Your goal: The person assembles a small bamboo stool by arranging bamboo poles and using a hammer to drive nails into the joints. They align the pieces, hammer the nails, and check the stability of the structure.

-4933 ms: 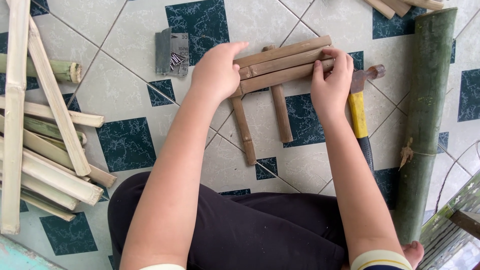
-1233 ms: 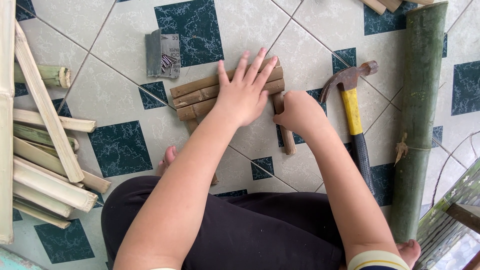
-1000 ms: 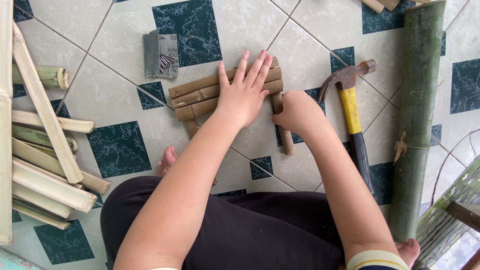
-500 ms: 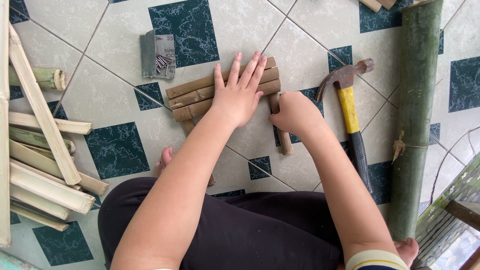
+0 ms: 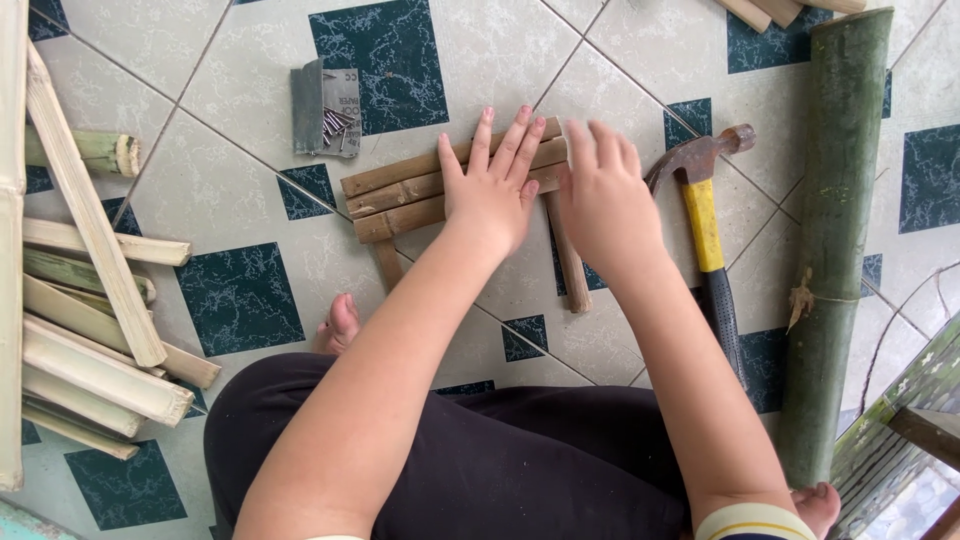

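Left hand (image 5: 492, 192): flat, fingers spread, palm pressing three brown bamboo slats (image 5: 400, 192), laid side by side across two upright crosspieces (image 5: 568, 262). Unchanged from half second ago.

Right hand (image 5: 603, 200): was fisted lower, near right crosspiece; now raised, fingers extended together, laid over slats' right ends, beside left hand. Grips nothing.

Judgement: change suggests squaring slat ends, both hands steadying assembly.

Hammer (image 5: 706, 218): yellow handle, just right of right hand, untouched.

Nail box (image 5: 325, 108): beyond left hand, up-left.

Green bamboo pole (image 5: 835, 230): far right.

Split strips (image 5: 80, 320): far left.
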